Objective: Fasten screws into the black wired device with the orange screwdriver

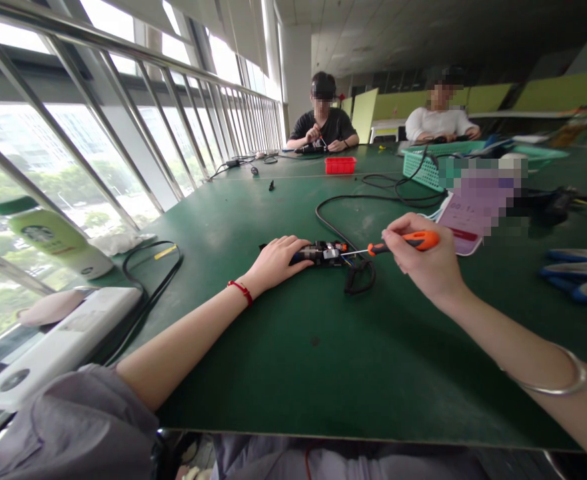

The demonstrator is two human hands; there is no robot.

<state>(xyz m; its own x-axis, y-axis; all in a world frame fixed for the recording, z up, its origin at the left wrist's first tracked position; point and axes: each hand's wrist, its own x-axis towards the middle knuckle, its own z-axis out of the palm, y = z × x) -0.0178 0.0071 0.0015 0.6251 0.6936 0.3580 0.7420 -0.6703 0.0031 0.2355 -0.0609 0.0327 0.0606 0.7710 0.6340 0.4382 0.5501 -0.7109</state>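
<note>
On the green table lies a dark, opened electrical device with its inner parts and small wires bare. My left hand is closed over its left end and holds it against the tabletop. In my right hand is a screwdriver with an orange and black handle, gripped between thumb and fingers. Its thin shaft points left, and the tip is at the right end of the device, by the wires; whether it touches a screw I cannot tell. A black cable loop lies just below the tip.
Right of my hands are a phone, blue-and-white gloves and a green basket. A red tray stands farther back. Left are a green bottle, a cable and a white box. Two people sit across the table.
</note>
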